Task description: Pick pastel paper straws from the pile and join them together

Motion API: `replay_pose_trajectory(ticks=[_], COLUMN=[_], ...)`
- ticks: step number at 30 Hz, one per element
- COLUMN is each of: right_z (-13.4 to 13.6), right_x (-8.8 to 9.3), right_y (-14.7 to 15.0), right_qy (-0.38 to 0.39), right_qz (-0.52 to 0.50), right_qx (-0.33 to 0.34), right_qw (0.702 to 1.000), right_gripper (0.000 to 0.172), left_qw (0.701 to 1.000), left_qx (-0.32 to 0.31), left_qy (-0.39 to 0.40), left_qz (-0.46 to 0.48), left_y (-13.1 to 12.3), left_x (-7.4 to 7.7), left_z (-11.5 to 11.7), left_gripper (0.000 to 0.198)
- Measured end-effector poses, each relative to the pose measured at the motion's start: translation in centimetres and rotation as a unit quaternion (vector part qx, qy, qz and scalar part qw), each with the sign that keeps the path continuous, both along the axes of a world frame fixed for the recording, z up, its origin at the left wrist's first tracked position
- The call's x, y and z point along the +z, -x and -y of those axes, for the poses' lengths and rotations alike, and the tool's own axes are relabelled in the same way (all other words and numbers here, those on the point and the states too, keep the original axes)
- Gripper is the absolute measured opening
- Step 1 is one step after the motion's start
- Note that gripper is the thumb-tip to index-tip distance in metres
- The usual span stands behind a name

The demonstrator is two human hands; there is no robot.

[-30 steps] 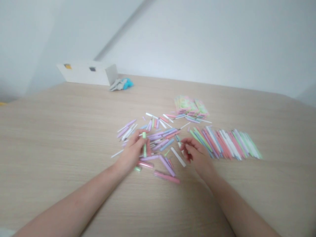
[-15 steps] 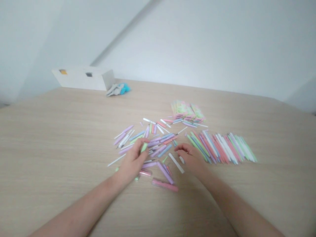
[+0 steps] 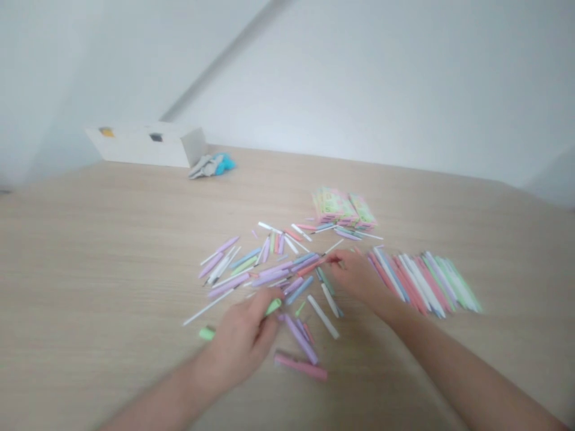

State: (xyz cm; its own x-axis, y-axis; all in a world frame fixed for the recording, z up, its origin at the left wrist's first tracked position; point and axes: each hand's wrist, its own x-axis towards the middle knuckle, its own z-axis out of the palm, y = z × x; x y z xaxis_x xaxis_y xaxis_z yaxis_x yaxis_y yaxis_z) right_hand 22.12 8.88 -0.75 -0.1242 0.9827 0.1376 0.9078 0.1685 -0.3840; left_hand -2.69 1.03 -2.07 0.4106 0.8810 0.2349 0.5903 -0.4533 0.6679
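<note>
My left hand [image 3: 245, 338] is closed around a green pen barrel [image 3: 273, 307], whose end sticks out past the thumb and forefinger. Another green piece [image 3: 207, 333] shows on the table just left of that hand. With fingers pinched together, my right hand [image 3: 353, 272] is at the end of a coral pen barrel [image 3: 309, 267] in the loose pile. Around both hands lie lilac barrels [image 3: 300, 338], blue and white barrels, and thin white refills [image 3: 206, 307] with dark tips. A pink barrel [image 3: 300, 365] lies nearest me. Blur hides finer detail.
A slanted row of pens [image 3: 424, 281] in several colours lies to the right, partly behind my right forearm. Stacked pink-and-green packets [image 3: 344, 206] sit behind the pile. At the back left are a white box [image 3: 144, 146] and a crumpled grey-and-blue cloth [image 3: 213, 165] against the wall.
My left hand has come nearer to me, still holding the green barrel. The right hand has shifted up the pile to the coral barrel. The view has tilted slightly.
</note>
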Motion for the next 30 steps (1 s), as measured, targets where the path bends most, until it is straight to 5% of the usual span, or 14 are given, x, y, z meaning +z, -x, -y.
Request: replay_pose_trajectory(ticks=[18, 30], right_z=[-6.4, -5.0], right_x=[-1.4, -1.3], right_y=[3.1, 3.1], right_qy=[-0.036, -0.014], right_qz=[0.095, 0.097], right_qx=[0.127, 0.150], right_qw=[0.987, 0.984], right_gripper=[0.037, 0.040], left_qw=[0.990, 0.988], left_qx=[-0.091, -0.112], left_qy=[-0.052, -0.048], left_qz=[-0.092, -0.100], left_y=[-0.1, -0.3], left_x=[0.2, -0.1], left_z=[0.3, 0.4], left_gripper=[0.028, 0.024])
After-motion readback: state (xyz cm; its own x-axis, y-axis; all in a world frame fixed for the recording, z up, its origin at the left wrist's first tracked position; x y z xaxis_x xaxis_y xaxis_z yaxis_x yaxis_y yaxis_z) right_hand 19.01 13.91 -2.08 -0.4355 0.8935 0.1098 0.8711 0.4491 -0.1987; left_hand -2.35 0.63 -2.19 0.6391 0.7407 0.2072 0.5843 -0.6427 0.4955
